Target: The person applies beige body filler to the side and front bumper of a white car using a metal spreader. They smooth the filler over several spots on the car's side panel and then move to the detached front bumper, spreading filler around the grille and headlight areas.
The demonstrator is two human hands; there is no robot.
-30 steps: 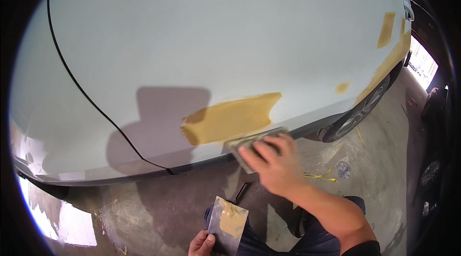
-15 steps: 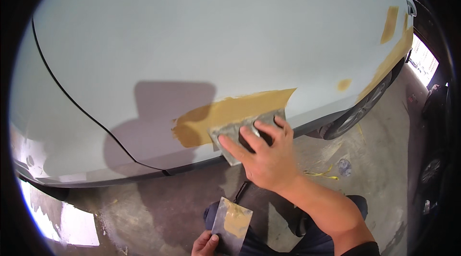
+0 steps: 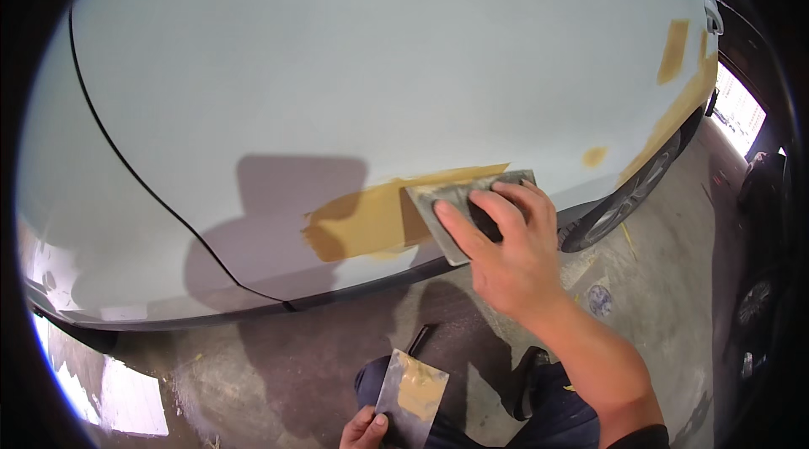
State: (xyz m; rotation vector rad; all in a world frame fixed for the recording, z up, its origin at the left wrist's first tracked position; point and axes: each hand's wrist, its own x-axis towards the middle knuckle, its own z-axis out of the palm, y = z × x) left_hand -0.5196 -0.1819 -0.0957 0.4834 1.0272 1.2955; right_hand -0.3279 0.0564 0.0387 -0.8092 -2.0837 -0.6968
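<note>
My right hand grips a grey spreader blade, pressed on the right part of a yellow-tan filler patch low on a white car panel. My fingers lie across the blade's back. Near the bottom middle, my left hand holds a grey flat plate with tan paste on it, thumb on top. Smaller tan patches are on the panel at the right. A shadow falls over the patch's left part.
A car wheel is at the right below the panel, with a dark vehicle beyond. My bent legs rest above the concrete floor. A small dark bar lies beyond the plate; a round grey spot is on the floor.
My right hand and blade move from the patch's lower edge onto it, then rightward and up. The patch looks longer at both ends. My left hand and plate have shifted slightly right.
</note>
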